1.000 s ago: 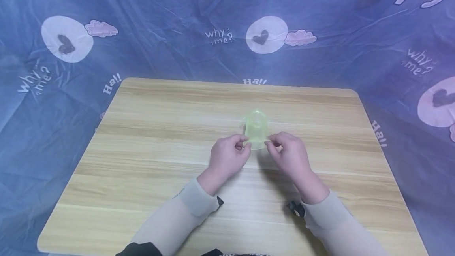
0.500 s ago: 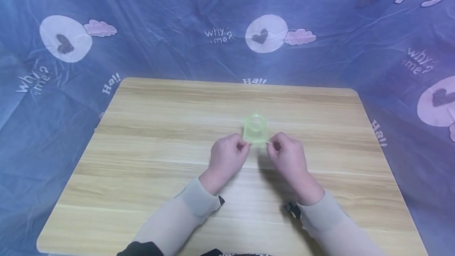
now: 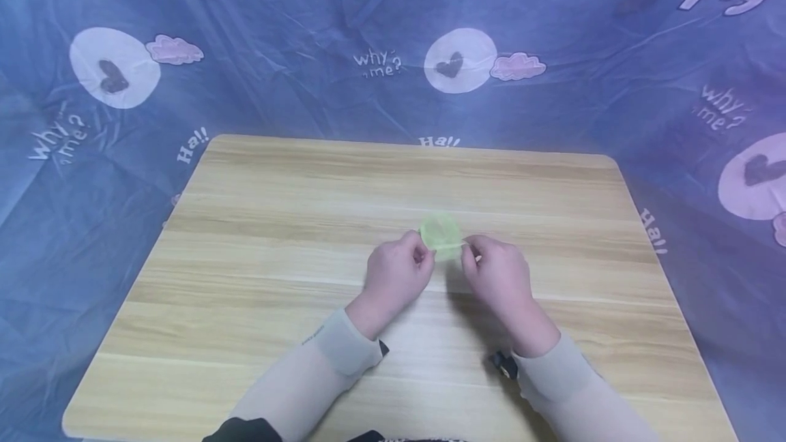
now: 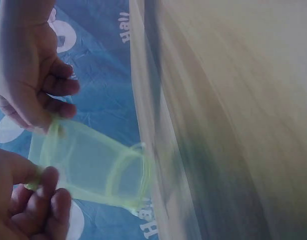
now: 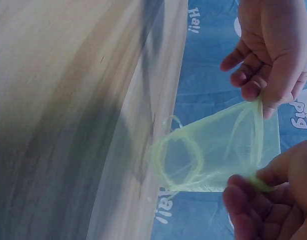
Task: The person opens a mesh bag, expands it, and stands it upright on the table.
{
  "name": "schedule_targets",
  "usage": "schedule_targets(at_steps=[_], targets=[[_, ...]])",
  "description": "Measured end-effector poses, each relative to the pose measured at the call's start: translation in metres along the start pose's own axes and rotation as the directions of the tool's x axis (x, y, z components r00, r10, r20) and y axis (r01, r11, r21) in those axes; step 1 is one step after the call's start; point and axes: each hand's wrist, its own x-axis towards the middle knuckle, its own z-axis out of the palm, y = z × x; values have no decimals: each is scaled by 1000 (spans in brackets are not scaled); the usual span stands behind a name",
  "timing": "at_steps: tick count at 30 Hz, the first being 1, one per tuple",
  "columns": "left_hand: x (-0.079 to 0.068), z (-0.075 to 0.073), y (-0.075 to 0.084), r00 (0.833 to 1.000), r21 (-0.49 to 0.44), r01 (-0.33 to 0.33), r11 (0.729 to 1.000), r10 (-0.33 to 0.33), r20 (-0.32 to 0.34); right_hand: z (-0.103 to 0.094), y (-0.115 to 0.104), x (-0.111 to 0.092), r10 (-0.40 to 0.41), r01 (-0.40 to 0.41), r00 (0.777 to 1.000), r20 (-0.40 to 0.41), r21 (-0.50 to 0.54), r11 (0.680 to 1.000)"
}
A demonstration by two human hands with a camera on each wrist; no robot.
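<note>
A small, sheer yellow-green drawstring pouch (image 3: 441, 229) is stretched between my two hands over the middle of the table. My left hand (image 3: 398, 268) pinches one corner of its near edge between thumb and fingers. The opposite corner is pinched by my right hand (image 3: 500, 270). In the left wrist view, the pouch (image 4: 91, 167) hangs from both hands with a thicker ring-shaped band near its far end. A thin loop of cord shows beside that band in the right wrist view, where the pouch (image 5: 218, 155) is see-through. Whether the band is inside the pouch, I cannot tell.
A light wood-grain table (image 3: 258, 237) with rounded corners lies beneath the hands. Behind and beside it hangs a blue printed cloth (image 3: 344, 12). Pale sleeves cover the forearms, and a small black device (image 3: 505, 364) sits at the right wrist.
The pouch's far end has come down and toward the body, so it looks shorter in the head view. Both hands keep their pinch and have barely moved.
</note>
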Motion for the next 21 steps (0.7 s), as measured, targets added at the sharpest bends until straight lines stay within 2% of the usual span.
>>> schedule_targets(at_steps=[3,5,8,12,14,17,21], targets=[[-1,-1,2,995,5,69,998,-69,71,1,0,0,20,-19,1000,20,-23,1000],[-1,-2,3,989,13,106,994,-107,101,2,0,-1,14,-14,1000,-1,-12,1000],[-1,-3,5,980,8,151,989,-150,128,5,1,-2,-17,18,997,-69,18,1000],[-1,-3,7,968,-13,198,980,-193,163,10,4,-3,-64,75,982,-180,50,996],[-2,-2,6,963,-13,210,978,-204,174,12,5,-4,-86,102,974,-211,68,992],[-2,0,6,965,-4,206,978,-203,168,13,4,-4,-117,141,970,-215,100,985],[-3,2,4,981,10,162,987,-162,103,14,3,-5,-161,193,963,-218,132,972]])
